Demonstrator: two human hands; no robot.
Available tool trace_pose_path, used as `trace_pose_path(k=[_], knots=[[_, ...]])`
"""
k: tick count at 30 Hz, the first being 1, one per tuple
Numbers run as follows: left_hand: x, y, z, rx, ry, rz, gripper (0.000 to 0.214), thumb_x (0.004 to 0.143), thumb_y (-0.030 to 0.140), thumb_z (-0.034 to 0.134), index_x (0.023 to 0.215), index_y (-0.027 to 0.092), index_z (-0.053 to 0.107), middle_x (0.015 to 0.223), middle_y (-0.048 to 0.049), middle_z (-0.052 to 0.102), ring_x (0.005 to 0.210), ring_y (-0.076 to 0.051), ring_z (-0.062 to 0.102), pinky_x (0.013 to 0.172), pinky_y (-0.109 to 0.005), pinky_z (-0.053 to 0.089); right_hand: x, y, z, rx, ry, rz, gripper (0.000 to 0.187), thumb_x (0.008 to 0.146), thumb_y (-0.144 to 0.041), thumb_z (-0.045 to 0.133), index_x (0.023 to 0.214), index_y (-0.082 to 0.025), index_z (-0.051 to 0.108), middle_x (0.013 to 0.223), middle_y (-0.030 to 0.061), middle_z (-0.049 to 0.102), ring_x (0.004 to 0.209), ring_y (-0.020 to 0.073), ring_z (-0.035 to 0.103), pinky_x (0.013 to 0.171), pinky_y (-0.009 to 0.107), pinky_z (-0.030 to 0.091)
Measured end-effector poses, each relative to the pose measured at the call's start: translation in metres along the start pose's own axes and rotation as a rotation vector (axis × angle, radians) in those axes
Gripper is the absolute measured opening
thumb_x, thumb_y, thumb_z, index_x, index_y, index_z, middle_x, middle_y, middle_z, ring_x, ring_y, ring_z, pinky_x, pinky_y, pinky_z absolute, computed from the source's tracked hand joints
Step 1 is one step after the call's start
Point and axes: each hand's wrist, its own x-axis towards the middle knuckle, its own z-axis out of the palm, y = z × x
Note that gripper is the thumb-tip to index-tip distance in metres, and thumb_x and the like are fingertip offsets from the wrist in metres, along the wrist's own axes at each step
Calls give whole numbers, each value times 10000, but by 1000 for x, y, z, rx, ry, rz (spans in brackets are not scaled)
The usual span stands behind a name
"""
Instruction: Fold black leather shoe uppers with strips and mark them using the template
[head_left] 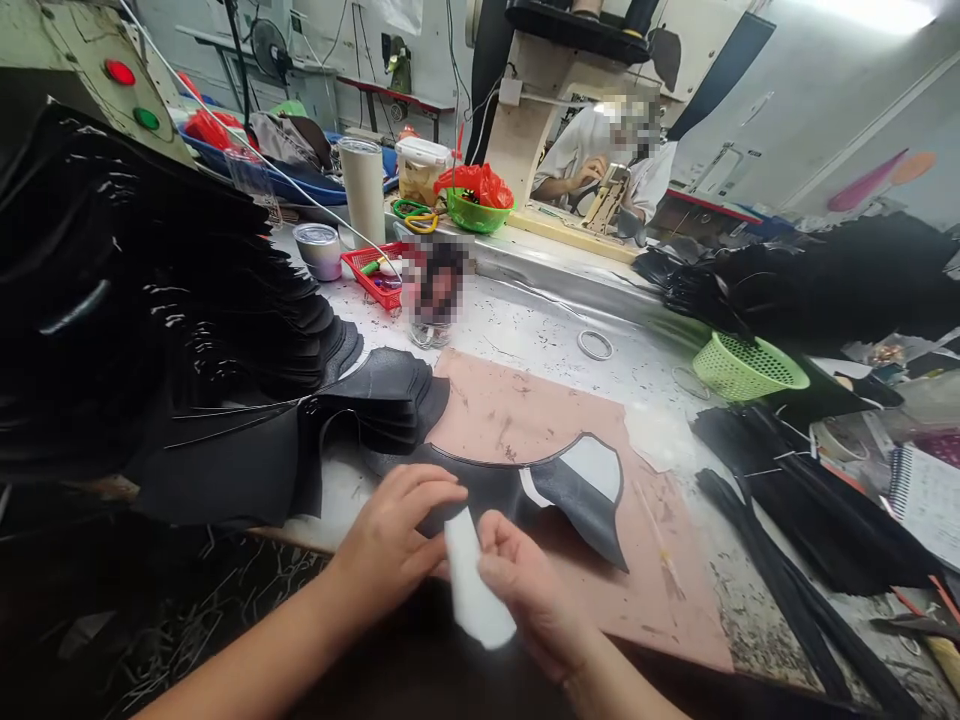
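Observation:
A small white strip (474,585), possibly paper or backing material, is pinched in my right hand (525,590) between thumb and curled fingers. My left hand (394,530) is beside it, fingers stretched toward the right and thumb apart, its tip close to the strip's left edge. Whether that thumb touches the strip I cannot tell. Behind both hands, a curved black leather-like piece (574,490) with a pale grey patch and a narrow white band lies on a pinkish board (525,405). My left hand covers part of this piece.
Tall stacks of black cut pieces (225,330) fill the left. Black straps (780,580), a light green basket (750,365) and a notebook (922,500) are at right. A roll ring (595,345), red basket (375,275) and cups sit behind. A person works at a machine across the table.

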Motion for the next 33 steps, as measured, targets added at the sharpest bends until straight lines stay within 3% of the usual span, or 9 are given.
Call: trace_pose_path(k=[3,7,9,12,16,19,23,28,33], knots=[[-12,-16,0,400,-36,200,210,842,235,490,998,162,609,1054,-112,658,1024,-262,568,861,-432,455,-4,-4,-5,-102,185,-166,364,513,-326,823,658,-184,521,622,-42,541,559,79,488,524,177,390],[-36,-19,10,531,-213,309,321,820,271,523,1116,153,557,1153,-132,628,1122,-301,522,923,-479,419,-9,-13,-15,-374,366,-303,338,552,-438,775,711,-177,632,689,11,596,609,122,509,559,230,423],[-45,-12,15,494,-239,312,337,809,259,531,1133,165,538,1126,-120,638,1095,-295,537,902,-456,445,-13,-17,-18,-457,369,-330,351,595,-487,730,738,-175,656,699,29,612,605,133,512,550,244,427],[-50,-1,16,377,-214,284,190,831,151,473,998,175,561,992,-89,659,933,-221,605,803,-354,508,-19,-23,-19,-532,358,-312,335,601,-454,730,787,-180,674,746,44,633,650,153,541,558,250,445],[-53,-2,7,271,-21,245,120,832,79,476,861,179,536,855,-58,622,784,-140,618,697,-234,533,-20,-23,-17,-602,375,-288,313,577,-386,739,809,-183,683,778,51,647,695,176,570,596,275,470],[-55,-6,1,322,115,390,201,804,44,502,938,182,563,882,-65,626,818,-146,629,714,-236,540,-15,-17,-13,-649,357,-252,296,599,-364,713,826,-176,689,805,65,669,738,200,596,649,310,489],[-47,-9,-1,389,51,535,249,839,76,433,989,176,604,872,-85,683,764,-172,649,644,-272,548,-6,-9,-11,-780,347,-293,260,663,-338,655,864,-175,687,814,68,669,733,206,604,642,320,502],[-41,-19,6,410,-9,537,258,848,88,431,1031,157,600,877,-90,705,791,-188,652,673,-306,551,1,-3,-16,-1102,364,-509,179,749,-277,583,862,-194,694,756,50,643,703,187,596,630,296,502],[-38,-19,5,398,2,556,226,845,73,437,979,115,614,837,-98,712,768,-195,653,670,-311,558,3,-2,-21,-1225,359,-589,171,773,-251,573,865,-192,704,755,53,646,676,170,603,614,277,507]])
